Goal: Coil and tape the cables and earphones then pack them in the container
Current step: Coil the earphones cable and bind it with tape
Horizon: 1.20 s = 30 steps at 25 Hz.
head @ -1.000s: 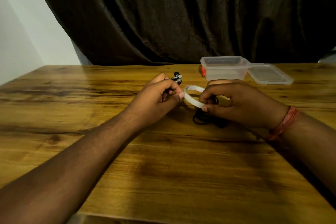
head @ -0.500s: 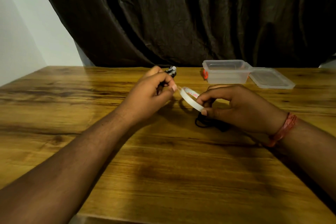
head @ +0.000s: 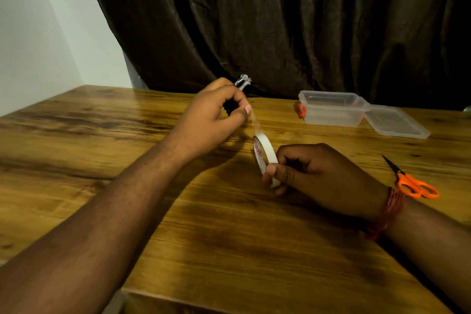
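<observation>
My left hand [head: 216, 117] is raised above the table, closed on coiled black earphones [head: 243, 82] whose silver buds stick out above my fingers. Its thumb also pinches the free end of a clear tape strip [head: 255, 122]. The strip runs down to a white tape roll [head: 265, 158], gripped on edge by my right hand [head: 316, 173] just above the table. The clear plastic container [head: 334, 109] stands open at the back right. The cable seen under my right hand earlier is hidden now.
The container's lid [head: 397, 123] lies flat beside it on the right. Orange-handled scissors [head: 413, 183] lie on the wooden table [head: 102, 150] beyond my right wrist. A dark curtain [head: 280, 20] hangs behind the table.
My hands have moved apart: the left rose up and away with the earphones, the right drew the roll back, and a strip of tape now stretches between them. Scissors came into view.
</observation>
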{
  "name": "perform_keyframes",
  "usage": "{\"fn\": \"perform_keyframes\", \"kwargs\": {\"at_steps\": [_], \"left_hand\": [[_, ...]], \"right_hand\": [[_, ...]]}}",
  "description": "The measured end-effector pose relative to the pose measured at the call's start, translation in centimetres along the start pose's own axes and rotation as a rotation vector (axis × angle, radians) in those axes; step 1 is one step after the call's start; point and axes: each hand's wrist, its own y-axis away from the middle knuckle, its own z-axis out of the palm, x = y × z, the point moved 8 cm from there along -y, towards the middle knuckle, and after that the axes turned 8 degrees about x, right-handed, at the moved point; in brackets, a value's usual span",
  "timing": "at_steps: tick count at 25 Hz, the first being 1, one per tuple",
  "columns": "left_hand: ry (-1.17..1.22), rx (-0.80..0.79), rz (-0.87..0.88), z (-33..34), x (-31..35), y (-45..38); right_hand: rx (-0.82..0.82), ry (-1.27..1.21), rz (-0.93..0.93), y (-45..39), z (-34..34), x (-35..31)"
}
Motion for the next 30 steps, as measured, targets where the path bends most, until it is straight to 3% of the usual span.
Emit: {"fn": "perform_keyframes", "kwargs": {"at_steps": [4, 9, 24, 27, 30], "left_hand": [[0.319, -0.1, -0.19, 0.8, -0.4, 0.2], [0.331, -0.15, -0.261, 1.1, -0.6, 0.5], [0.239, -0.11, -0.109, 1.4, 0.9, 0.6], [0.202, -0.099, -0.073, 1.5, 1.2, 0.5], [0.19, -0.1, -0.067, 1.6, 1.4, 0.6]], "right_hand": [[-0.018, 0.01, 0.074, 0.0, 0.4, 0.7], [-0.002, 0.082, 0.091, 0.0, 0.4, 0.5], [-0.006, 0.139, 0.087, -0.3, 0.4, 0.7], [0.007, 0.036, 0.098, -0.2, -0.3, -0.1], [0.171, 0.115, 0.072, -0.4, -3.9, -0.5]]}}
